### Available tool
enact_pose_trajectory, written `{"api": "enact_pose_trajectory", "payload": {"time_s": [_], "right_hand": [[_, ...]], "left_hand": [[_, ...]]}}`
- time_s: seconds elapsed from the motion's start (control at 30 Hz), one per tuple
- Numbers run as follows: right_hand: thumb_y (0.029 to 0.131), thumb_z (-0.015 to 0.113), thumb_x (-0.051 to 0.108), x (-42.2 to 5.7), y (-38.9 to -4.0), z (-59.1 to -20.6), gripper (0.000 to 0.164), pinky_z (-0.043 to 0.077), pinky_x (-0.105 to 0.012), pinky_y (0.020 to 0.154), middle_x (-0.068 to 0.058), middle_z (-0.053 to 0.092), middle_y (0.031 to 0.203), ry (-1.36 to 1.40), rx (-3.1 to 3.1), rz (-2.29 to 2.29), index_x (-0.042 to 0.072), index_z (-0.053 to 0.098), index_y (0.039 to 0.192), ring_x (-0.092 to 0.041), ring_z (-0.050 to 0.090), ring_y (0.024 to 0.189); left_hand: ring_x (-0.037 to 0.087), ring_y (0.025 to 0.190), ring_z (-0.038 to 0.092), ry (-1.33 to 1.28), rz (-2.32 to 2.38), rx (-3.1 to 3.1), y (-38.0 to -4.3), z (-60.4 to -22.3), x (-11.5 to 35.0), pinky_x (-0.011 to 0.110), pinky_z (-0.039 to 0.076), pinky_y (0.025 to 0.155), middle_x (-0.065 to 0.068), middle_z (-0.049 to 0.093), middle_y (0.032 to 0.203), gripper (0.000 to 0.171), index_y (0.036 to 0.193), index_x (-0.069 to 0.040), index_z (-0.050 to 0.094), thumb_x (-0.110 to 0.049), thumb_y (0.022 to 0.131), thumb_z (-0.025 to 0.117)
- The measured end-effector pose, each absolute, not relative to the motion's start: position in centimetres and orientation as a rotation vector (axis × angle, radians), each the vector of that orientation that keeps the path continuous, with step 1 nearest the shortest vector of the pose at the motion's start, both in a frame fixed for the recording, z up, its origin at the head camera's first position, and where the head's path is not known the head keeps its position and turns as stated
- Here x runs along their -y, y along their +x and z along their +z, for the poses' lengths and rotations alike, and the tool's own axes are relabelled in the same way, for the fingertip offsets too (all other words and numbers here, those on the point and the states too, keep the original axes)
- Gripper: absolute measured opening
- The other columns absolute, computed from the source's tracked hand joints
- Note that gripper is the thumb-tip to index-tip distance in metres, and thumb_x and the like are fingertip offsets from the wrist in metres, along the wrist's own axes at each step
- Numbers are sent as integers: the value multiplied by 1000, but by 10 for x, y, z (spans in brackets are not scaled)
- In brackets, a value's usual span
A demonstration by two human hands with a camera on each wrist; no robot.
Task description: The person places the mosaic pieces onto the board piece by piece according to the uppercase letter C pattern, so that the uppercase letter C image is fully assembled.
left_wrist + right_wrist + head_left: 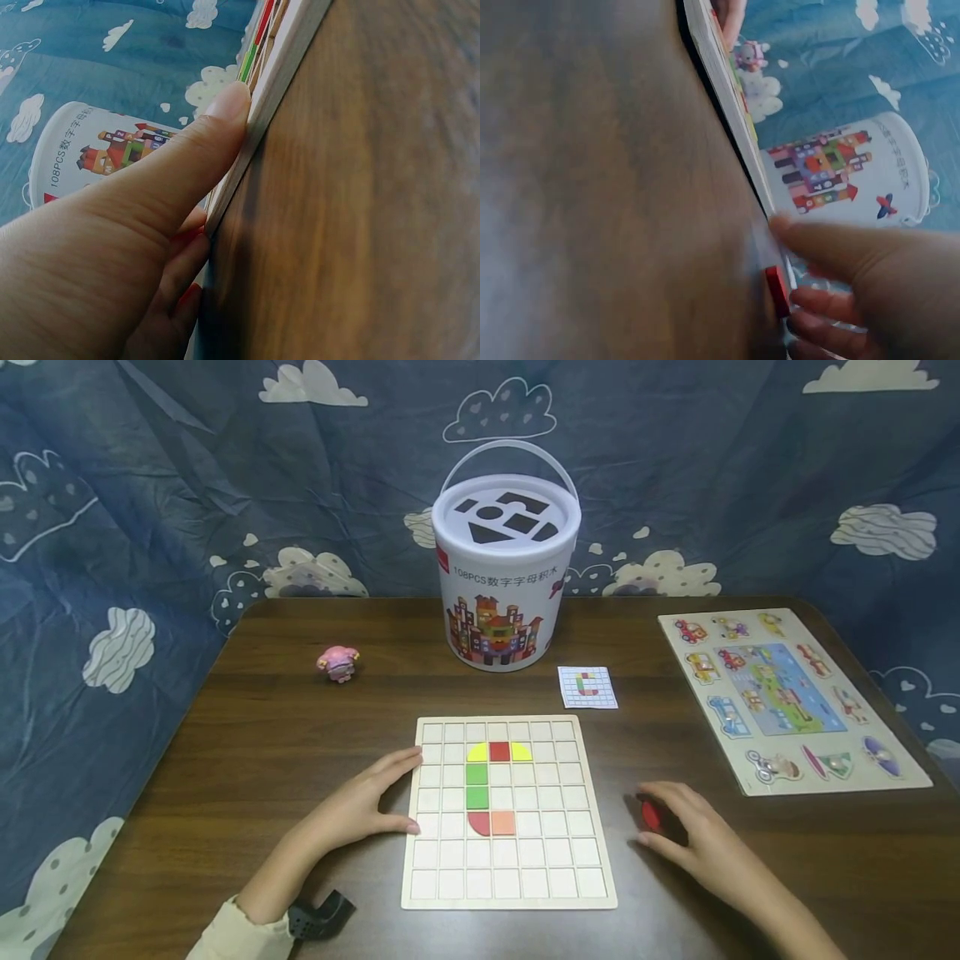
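Note:
My left hand [367, 797] rests against the left edge of a pale wooden grid board [551, 852], thumb and fingertips touching the rim and spread apart. Flat colored pieces lie in the grid: two yellow quarter-rounds, a red square [498, 752], two green squares [476, 786], a red quarter-round [480, 822] and an orange square [503, 823]. Right of the board, my right hand [697, 831] is around a small red block [650, 816], thumb and fingers parted. In the right wrist view the red block [777, 291] is close to the fingers, with the thumb apart from it.
A white block bucket [506, 577] stands behind the board. Before it lies a small pattern card [606, 693]. A picture puzzle board [720, 693] lies at the right, and a pink figurine [339, 663] at the left. A black strap [322, 917] is by the left wrist.

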State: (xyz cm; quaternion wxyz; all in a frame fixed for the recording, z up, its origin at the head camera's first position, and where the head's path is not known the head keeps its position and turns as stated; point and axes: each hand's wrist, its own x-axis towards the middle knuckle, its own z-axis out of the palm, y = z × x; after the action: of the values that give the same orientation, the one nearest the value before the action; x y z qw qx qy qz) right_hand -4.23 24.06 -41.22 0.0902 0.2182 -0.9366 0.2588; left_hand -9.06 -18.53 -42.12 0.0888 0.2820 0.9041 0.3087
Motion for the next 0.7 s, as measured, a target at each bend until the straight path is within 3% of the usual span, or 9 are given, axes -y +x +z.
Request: {"api": "enact_pose_trajectory", "payload": {"time_s": [0.13, 0.37, 0.7], "right_hand": [[67, 79, 15, -247, -42, -416, 49, 40, -47, 78, -10, 55, 104, 616, 2793, 725, 3, 57, 109, -30, 50, 96], [69, 77, 11, -245, -45, -413, 30, 42, -44, 75, -4, 56, 93, 569, 2837, 692, 4, 62, 95, -25, 52, 89], [69, 75, 3, -223, -56, -398, 36, 49, -37, 73, 3, 57, 99, 757, 2750, 755, 9, 63, 102, -15, 56, 90]], "left_hand": [[22, 126, 32, 842, 916, -2691, -91, -422, 185, 42, 30, 99, 3, 30, 142, 88, 138, -10, 35, -53, 68, 68], [23, 126, 32, 847, 918, -2693, -91, -422, 186, 43, 30, 99, 3, 30, 142, 88, 138, -10, 35, -53, 68, 67], [23, 126, 32, 844, 915, -2695, -90, -422, 186, 43, 30, 98, 2, 29, 142, 88, 138, -11, 35, -54, 68, 67]]}}
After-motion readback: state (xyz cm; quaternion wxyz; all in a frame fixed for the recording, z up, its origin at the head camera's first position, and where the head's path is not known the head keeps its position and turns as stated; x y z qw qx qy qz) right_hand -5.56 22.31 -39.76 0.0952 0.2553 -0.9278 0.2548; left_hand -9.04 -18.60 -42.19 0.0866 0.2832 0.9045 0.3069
